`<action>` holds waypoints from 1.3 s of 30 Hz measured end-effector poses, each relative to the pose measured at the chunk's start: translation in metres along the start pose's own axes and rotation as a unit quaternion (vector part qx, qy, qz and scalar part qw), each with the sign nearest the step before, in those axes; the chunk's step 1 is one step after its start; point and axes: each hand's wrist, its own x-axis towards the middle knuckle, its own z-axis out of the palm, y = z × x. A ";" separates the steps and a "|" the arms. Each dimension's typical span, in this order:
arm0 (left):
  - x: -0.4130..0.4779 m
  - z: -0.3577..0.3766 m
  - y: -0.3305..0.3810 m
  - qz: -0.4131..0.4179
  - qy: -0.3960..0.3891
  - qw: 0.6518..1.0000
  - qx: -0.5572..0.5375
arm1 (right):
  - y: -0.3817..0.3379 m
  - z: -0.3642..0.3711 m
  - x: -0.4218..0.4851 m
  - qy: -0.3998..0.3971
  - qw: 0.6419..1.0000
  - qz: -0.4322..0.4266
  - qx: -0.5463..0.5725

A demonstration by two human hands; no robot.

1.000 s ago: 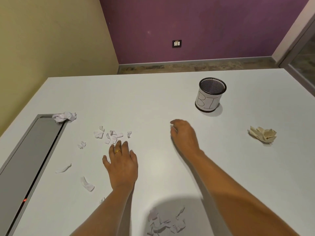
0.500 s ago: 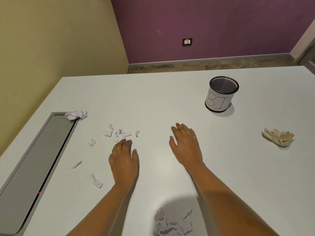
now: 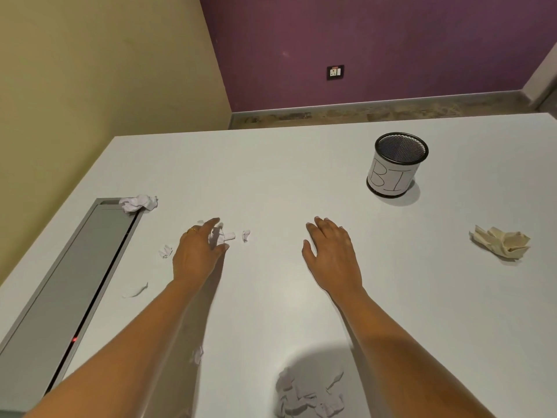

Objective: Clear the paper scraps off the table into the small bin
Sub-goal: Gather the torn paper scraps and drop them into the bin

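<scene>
Covering paper scraps (image 3: 229, 236), the left hand (image 3: 196, 254) lies loose-fingered; right hand (image 3: 334, 257) flat, well apart.

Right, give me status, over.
Left hand open over scrap cluster, nothing lifted. Right hand open, empty. Bin upright beyond right hand, nothing blocking.

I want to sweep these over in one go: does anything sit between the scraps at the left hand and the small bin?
Nothing standing on the table does. From the scraps at the left hand to the small bin the surface is bare; only the right hand lies just beside that line.
</scene>
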 end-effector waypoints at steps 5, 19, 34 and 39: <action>-0.003 0.001 0.005 0.015 0.014 1.000 0.008 | 0.000 0.000 0.000 0.002 1.000 0.003 0.002; 0.000 -0.021 0.034 -0.048 0.072 0.979 -0.185 | 0.000 0.000 0.000 0.003 1.000 0.006 -0.001; 0.043 0.011 0.267 0.229 -0.021 0.945 -0.232 | -0.005 -0.007 0.004 -0.025 0.999 0.017 0.029; 0.056 0.031 0.311 0.261 -0.070 0.948 -0.166 | -0.013 -0.026 -0.001 0.035 0.990 0.036 0.131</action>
